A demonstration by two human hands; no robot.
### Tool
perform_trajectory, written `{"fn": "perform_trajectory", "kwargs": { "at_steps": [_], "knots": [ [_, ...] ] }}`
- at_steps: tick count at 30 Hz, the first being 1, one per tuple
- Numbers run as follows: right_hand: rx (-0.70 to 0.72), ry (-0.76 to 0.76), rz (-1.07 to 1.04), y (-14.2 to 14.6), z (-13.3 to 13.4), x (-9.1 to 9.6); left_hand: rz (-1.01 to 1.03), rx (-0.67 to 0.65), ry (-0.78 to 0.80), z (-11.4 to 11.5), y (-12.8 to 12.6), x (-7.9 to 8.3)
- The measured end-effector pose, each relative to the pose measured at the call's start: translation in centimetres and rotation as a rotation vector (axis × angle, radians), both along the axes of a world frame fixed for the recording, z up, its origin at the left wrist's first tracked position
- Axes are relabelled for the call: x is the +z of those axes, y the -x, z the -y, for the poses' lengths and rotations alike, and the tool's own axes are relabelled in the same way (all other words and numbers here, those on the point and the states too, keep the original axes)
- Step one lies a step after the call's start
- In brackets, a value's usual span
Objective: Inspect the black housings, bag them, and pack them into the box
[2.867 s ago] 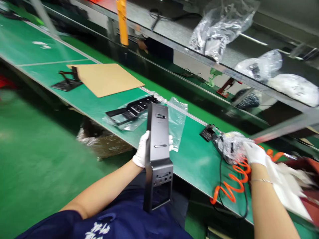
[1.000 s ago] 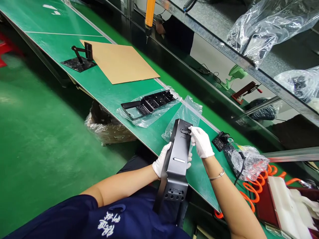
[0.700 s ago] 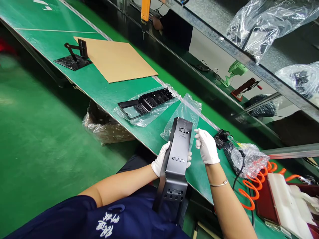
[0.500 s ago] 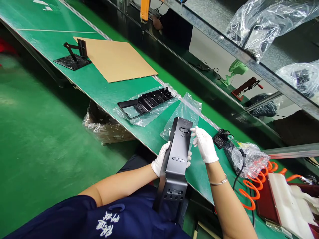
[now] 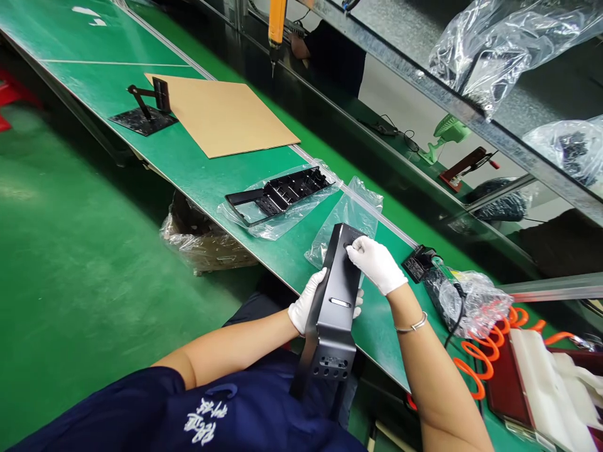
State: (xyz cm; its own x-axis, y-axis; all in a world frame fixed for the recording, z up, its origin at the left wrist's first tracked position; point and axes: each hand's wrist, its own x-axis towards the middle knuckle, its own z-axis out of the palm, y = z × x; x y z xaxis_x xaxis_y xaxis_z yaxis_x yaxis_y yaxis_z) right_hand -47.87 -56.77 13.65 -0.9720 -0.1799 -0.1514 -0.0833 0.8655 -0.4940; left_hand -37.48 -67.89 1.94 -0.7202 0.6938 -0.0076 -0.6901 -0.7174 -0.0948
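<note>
Head view — casing [image 5: 333, 319] held; clear bag [image 5: 588, 141] — dark parts [image 5: 566, 149] inside.

Green bench [image 5: 188, 172] with cardboard [image 5: 230, 119], plastic bag [image 5: 351, 210].

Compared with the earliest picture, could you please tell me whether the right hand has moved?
Yes, the right hand has moved left, away from the plastic-wrapped bundle, to the black casing.
</note>
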Motion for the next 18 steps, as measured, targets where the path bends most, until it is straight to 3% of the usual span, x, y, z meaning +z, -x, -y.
{"fn": "perform_trajectory", "kwargs": {
  "at_steps": [9,18],
  "knots": [
    [-0.181,0.422,0.145,-0.4,-1.2,-1.1,0.008,-0.025,-0.028,0.2,0.0,0.2],
    [-0.286,0.392,-0.111,-1.1,-0.3,-3.1,0.027,0.028,-0.012,-0.1,-0.2,-0.3]
  ]
}}
